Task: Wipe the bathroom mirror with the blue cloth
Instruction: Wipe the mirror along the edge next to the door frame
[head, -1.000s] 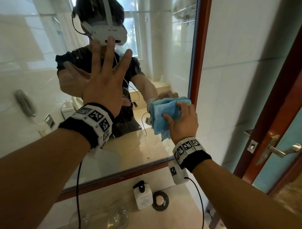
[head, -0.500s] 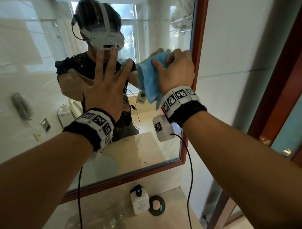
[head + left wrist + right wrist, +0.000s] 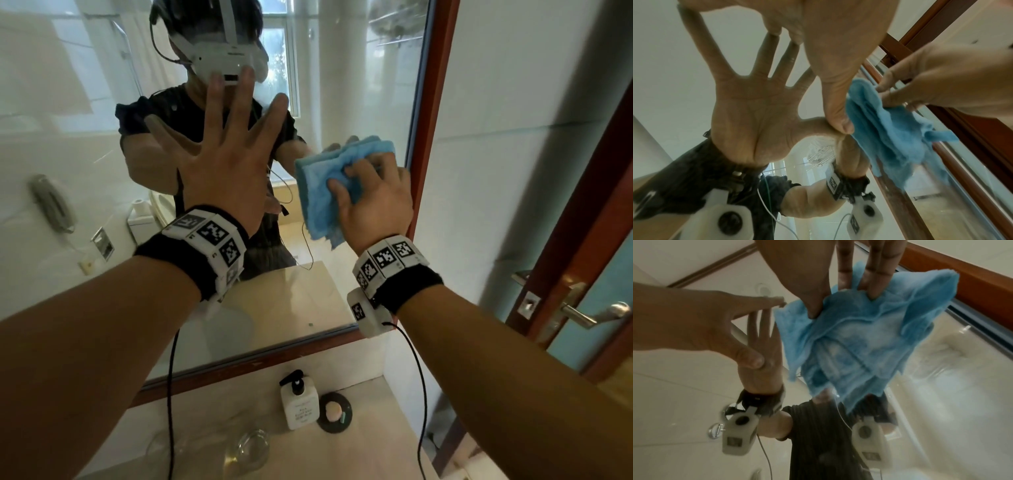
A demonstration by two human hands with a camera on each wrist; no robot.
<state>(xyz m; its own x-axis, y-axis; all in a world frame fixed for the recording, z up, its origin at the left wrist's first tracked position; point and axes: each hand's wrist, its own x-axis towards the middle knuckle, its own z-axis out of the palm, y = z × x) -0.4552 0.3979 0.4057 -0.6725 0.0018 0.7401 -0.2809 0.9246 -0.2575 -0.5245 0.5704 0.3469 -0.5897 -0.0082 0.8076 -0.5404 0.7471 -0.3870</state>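
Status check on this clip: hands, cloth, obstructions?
Left hand flat, fingers spread on mirror. Right hand presses blue cloth to glass near right frame. Nothing in the way.

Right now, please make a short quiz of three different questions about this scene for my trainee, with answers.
1. True or false: the left hand grips the cloth.
2. Which edge of the mirror is the cloth nearest? A) left B) right C) bottom
3. Fill in: on the counter, the white pump bottle stands beside a dark round ____.

Key
1. False: it lies spread flat on the glass; the right hand holds the cloth.
2. B
3. dish
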